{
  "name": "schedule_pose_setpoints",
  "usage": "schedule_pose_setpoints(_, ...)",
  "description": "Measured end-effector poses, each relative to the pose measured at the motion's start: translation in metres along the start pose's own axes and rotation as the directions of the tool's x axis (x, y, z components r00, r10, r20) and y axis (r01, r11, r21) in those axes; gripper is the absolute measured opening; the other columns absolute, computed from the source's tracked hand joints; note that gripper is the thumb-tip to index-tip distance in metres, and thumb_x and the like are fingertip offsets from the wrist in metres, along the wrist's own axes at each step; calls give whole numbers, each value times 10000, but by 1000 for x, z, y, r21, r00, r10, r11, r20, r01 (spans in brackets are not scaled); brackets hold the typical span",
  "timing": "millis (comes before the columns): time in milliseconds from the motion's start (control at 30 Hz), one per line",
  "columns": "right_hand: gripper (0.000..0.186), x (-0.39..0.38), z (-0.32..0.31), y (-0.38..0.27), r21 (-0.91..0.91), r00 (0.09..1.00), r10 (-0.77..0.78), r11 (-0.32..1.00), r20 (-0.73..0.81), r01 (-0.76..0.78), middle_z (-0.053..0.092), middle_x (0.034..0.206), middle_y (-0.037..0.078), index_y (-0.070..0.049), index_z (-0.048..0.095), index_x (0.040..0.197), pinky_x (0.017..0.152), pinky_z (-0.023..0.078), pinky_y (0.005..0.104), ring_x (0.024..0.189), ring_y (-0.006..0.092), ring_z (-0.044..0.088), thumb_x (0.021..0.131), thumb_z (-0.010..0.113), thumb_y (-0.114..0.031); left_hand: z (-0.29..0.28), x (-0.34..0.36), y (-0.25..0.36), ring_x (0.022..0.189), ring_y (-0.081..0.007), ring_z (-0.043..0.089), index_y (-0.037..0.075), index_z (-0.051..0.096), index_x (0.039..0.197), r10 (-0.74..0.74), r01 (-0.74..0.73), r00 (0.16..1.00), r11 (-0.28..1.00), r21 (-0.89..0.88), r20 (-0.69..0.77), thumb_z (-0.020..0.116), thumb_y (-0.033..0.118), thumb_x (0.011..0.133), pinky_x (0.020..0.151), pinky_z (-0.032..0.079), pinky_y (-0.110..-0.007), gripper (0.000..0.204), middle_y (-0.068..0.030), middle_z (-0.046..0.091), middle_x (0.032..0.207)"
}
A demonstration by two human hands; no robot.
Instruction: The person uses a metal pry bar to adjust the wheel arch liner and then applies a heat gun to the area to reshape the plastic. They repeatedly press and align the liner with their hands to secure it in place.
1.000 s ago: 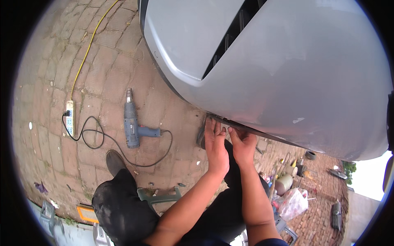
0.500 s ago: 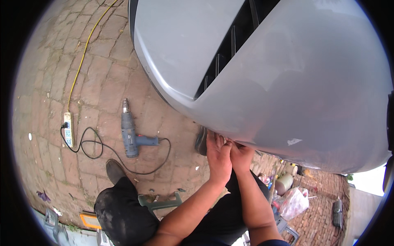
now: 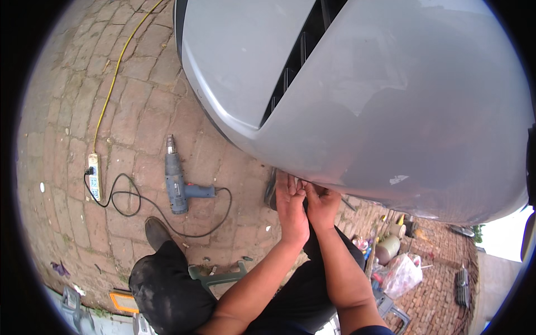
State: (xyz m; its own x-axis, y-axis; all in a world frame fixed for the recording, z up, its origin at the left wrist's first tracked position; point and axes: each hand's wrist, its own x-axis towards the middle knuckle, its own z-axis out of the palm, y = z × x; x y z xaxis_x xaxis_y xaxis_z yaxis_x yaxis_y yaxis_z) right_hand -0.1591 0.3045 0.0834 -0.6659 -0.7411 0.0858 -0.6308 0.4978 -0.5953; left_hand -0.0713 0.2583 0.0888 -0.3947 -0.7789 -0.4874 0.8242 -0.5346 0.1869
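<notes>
A large silver-grey car bumper with a dark slatted opening fills the upper right. At its lower edge my left hand and my right hand are close together, fingers bent and drawn in. Both sets of fingertips meet near the bumper's rim. Whatever they pinch there is too small and partly hidden to make out. Left of the hands, a grey-blue heat gun lies on the paving with its nozzle pointing away from me.
A black cord runs from the heat gun to a white power strip, fed by a yellow cable. A green stool stands by my legs. At the right are a plastic bag and a cylindrical container on brick paving.
My hands have drawn slightly back from the bumper's edge, with more of the fingers showing. The bumper sits a little further left and up in view. The heat gun has not moved.
</notes>
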Motion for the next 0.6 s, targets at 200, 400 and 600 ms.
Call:
schedule_pose_setpoints(200, 197, 1, -5, 28, -139, 997, 40, 990, 60, -31, 782, 1021, 93, 32, 716, 1119, 823, 579, 320, 916, 163, 718, 942, 796, 1, 7, -15, -14, 1645, -313, 240, -84, 140, 1704, 52, -62, 995, 990, 125, 84, 498, 4, 1014, 1340, 202, -423, 783, -242, 224, 1768)
schedule_pose_setpoints(400, 344, 14, -21, 43, 57, 961, 47, 996, 272, -65, 753, 1159, 128, 1, 703, 1245, 889, 573, 394, 1025, 255, 707, 956, 797, -159, 6, -37, -25, 1668, -454, 130, -178, 69, 1660, 83, -166, 978, 864, 475, 191, 584, 145, 1051, 1345, 153, -478, 860, -372, 123, 1764)
schedule_pose_setpoints(600, 438, 23, -22, 38, 90, 942, 139, 981, 306, -174, 746, 1226, 141, -12, 682, 1316, 945, 566, 426, 1087, 304, 708, 952, 825, -209, -9, -27, -23, 1684, -436, 14, -152, 23, 1677, 97, -202, 945, 923, 327, 311, 606, 213, 1046, 1356, 63, -477, 933, -349, 21, 1787)
